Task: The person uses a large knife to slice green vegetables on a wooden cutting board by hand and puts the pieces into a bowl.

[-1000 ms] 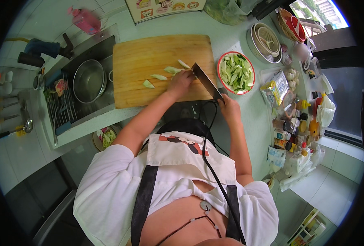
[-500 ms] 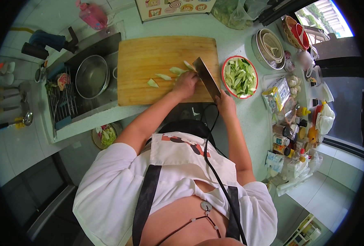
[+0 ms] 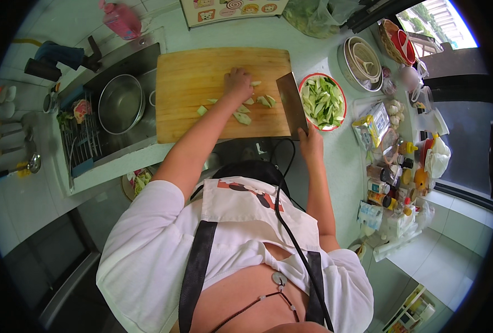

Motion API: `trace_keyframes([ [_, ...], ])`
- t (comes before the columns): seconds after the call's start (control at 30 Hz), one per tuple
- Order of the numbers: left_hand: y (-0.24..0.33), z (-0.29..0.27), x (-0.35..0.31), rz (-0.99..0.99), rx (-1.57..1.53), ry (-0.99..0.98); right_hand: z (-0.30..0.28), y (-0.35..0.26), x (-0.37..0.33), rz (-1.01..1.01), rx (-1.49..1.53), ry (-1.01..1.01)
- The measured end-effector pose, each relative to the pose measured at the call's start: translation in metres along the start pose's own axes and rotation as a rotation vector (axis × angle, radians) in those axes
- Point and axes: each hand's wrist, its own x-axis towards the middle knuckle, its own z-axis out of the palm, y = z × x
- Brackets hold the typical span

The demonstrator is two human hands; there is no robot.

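Note:
A cleaver (image 3: 291, 104) with a broad dark blade is gripped in my right hand (image 3: 311, 139). Its blade lies over the right edge of the wooden cutting board (image 3: 191, 72), beside a red-rimmed bowl (image 3: 345, 101). Over the middle of the board is my left hand (image 3: 238, 86), fingers curled downward; anything under them is hidden. One pale piece (image 3: 255, 83) lies just right of those fingers. Several pale green vegetable slices (image 3: 242, 117) are scattered nearer me, some by my left wrist. The bowl is heaped with green vegetable slices (image 3: 323, 100).
Left of the board, a metal pot (image 3: 121, 104) sits in the sink (image 3: 152, 77) beside a dish rack (image 3: 83, 136). Strainers (image 3: 363, 64), bottles (image 3: 385, 175) and packets (image 3: 371, 127) crowd the right counter. A black cord (image 3: 282, 213) hangs down my front.
My left hand has moved left and farther up the board, away from the blade. The cleaver has shifted right toward the bowl, and more slices show on the board.

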Motion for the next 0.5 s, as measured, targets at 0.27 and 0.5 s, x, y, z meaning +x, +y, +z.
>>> trace_keyframes([
  [0.27, -0.058, -0.022, -0.061, 0.107, -0.156, 0.356, 0.015, 0.014, 0.001, 0.227, 0.519, -0.164],
  [0.5, -0.082, -0.03, -0.121, -0.106, -0.33, 0.456, 0.039, 0.008, 0.014, 0.263, 0.683, -0.297],
])
